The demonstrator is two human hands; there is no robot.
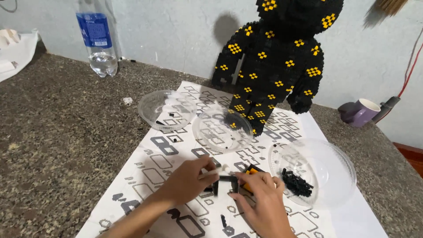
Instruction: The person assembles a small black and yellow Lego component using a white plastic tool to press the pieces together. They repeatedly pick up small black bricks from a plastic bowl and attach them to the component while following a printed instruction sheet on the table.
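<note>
My left hand (187, 180) pinches a thin pale stick-like tool (213, 173) over a printed instruction sheet (154, 172). My right hand (264, 200) holds a small black and yellow brick assembly (246, 176), and the tool's tip meets it between the hands. A tall black bear figure of small bricks with yellow patches (275, 61) stands at the back of the sheet. Three clear plastic bowls lie on the sheet: the left bowl (166, 109), the middle bowl (222, 130), and the right bowl (326, 169), which holds a heap of small black bricks (297, 183).
A clear water bottle with a blue label (98, 37) stands at the back left of the speckled stone counter (61, 132). A purple mug (362, 112) lies by the wall at right, next to a red cable (412, 66). Loose black pieces dot the sheet.
</note>
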